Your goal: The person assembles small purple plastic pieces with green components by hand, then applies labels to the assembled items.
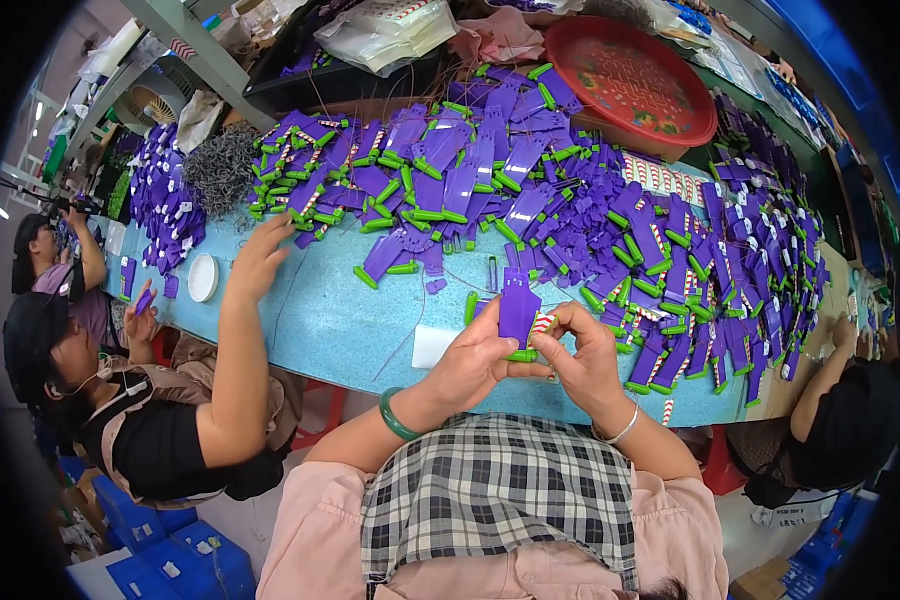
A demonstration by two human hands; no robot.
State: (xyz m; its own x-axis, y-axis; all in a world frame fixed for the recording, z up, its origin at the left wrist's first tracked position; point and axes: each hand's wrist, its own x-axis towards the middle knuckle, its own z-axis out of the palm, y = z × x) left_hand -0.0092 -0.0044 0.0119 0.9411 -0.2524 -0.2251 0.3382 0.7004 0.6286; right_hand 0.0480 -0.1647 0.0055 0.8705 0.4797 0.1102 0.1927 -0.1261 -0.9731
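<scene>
A flat purple plastic piece with a bright green end (518, 312) is upright between my hands, close above the near edge of the blue table. My left hand (470, 357) grips it from the side, thumb in front. Against its right edge, the fingers of my right hand (582, 357) pinch a small red-and-white striped strip (543, 323), which appears to touch the purple piece. A white card (431, 346) lies on the table beside my left hand. Just past my hands begins a large heap of similar purple-and-green pieces (460, 185).
Striped pieces (685, 300) pile up at the right, near a sheet of striped stickers (660, 178). A red round tray (630, 80) stands at the back. On the left, a co-worker's hand (260, 258) reaches toward the heap, near a white lid (203, 278) and grey wires (220, 165).
</scene>
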